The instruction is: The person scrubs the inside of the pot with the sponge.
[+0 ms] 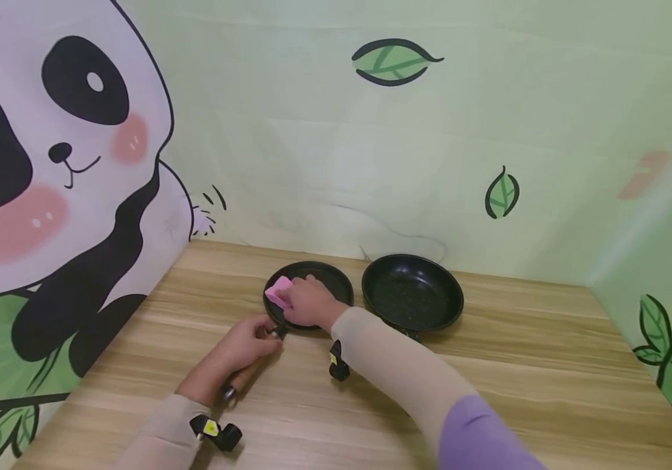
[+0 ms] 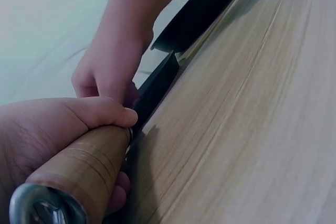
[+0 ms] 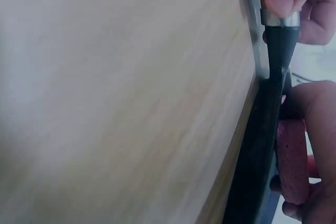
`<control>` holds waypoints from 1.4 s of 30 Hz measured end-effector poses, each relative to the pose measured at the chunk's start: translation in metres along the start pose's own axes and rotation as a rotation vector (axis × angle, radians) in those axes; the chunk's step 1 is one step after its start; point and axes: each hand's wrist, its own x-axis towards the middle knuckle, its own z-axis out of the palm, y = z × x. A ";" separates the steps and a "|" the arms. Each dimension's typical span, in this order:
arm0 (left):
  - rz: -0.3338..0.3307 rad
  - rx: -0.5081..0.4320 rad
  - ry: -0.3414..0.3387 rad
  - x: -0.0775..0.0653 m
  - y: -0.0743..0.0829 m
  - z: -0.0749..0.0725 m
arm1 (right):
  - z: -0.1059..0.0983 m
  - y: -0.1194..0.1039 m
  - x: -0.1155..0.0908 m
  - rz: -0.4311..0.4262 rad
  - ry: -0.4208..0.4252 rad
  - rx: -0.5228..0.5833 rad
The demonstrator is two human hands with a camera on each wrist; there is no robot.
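A small shallow black frying pan (image 1: 336, 282) lies on the table. My left hand (image 1: 246, 343) grips its wooden handle (image 2: 86, 166), with the thumb along the top near the metal collar; the handle's end has a metal ring. My right hand (image 1: 313, 301) reaches over the pan and holds a pink sponge (image 1: 278, 292) against the left part of its inner surface. In the right wrist view the sponge (image 3: 292, 161) sits between the fingers, just inside the pan's rim (image 3: 257, 145). Part of the pan's inside is hidden by my right hand.
A larger, deeper black frying pan (image 1: 415, 290) stands right of the small one; my right forearm hides its handle. The wood-grain table (image 1: 524, 378) meets a pale green wall (image 1: 288, 156) with panda and leaf drawings at the back. A small black camera is strapped on each wrist.
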 end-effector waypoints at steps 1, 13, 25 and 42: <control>-0.003 0.000 0.003 0.000 0.000 0.000 | -0.001 0.001 -0.003 -0.025 -0.009 -0.004; -0.037 -0.010 0.007 -0.001 0.001 0.000 | -0.006 0.006 -0.024 -0.152 0.030 0.011; 0.001 -0.017 -0.016 -0.002 0.001 -0.002 | 0.004 0.000 0.007 -0.037 0.202 0.007; 0.001 -0.019 0.001 -0.002 -0.001 -0.003 | 0.006 0.003 0.027 0.193 0.183 0.039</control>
